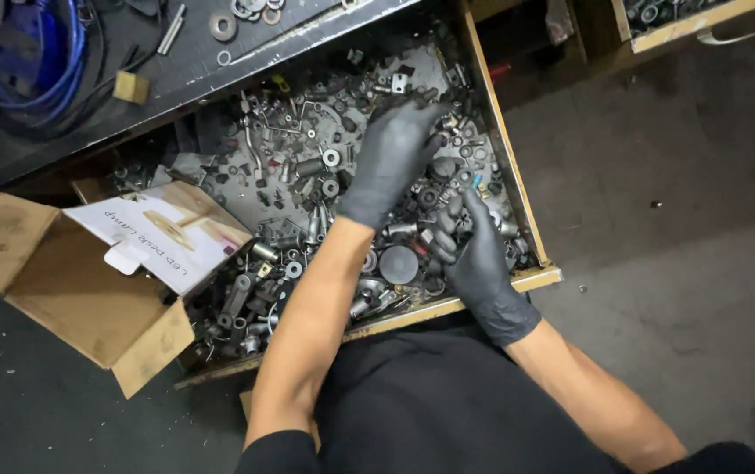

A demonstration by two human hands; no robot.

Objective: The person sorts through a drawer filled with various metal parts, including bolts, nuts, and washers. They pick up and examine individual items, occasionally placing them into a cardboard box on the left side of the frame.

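Observation:
A pulled-out wooden drawer (500,145) is full of several mixed metal parts (307,167): bolts, nuts, washers, bushings. Both my hands wear black gloves. My left hand (391,158) reaches into the back of the pile, palm down, fingers spread among the parts near the far right corner. My right hand (474,246) sits nearer the drawer's front right, fingers curled around a few small dark parts (456,224) held against the palm. A round dark disc (398,263) lies just left of that hand.
An open cardboard box (70,281) with a printed white flap rests over the drawer's left end. Above is a dark workbench top (184,75) with blue cable (17,61), washers and a small wooden block. Grey floor (685,219) lies to the right.

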